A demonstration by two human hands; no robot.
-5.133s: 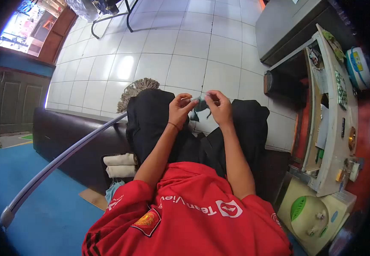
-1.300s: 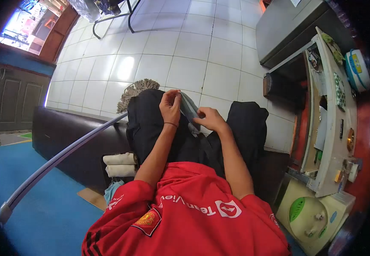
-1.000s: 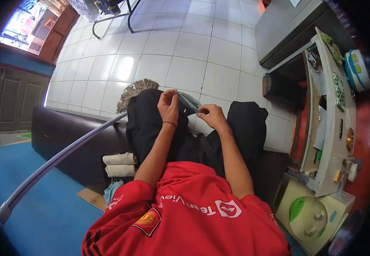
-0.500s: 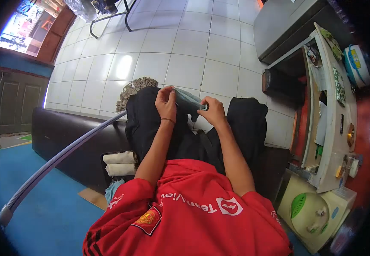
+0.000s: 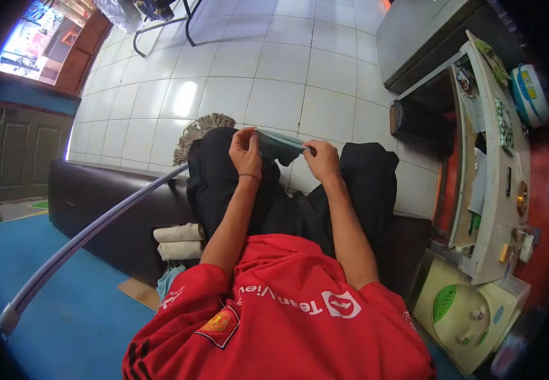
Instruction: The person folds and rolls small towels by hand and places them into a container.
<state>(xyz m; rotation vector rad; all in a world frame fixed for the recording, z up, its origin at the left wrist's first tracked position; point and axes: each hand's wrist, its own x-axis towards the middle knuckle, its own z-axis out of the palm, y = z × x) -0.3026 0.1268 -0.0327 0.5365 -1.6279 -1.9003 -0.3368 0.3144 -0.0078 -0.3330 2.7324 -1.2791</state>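
A grey-green cloth (image 5: 278, 145) is stretched between my two hands above my lap, its lower part hanging down. My left hand (image 5: 246, 153) pinches its left end over my left knee. At the right end, the fingers of my right hand (image 5: 322, 159) are closed on the cloth's edge. Beside my left thigh, rolled cream cloths (image 5: 179, 242) lie in a dark container, with a light blue cloth (image 5: 169, 280) below them.
A mop head (image 5: 200, 132) rests on the tiled floor (image 5: 274, 60) beyond my left knee, and its pole (image 5: 91, 232) slants to the lower left. At the right stand an open white cabinet (image 5: 496, 183) and a pale appliance (image 5: 471, 313).
My right hand has moved slightly right and up, and the cloth is drawn out wider between my hands. My left hand has hardly moved.
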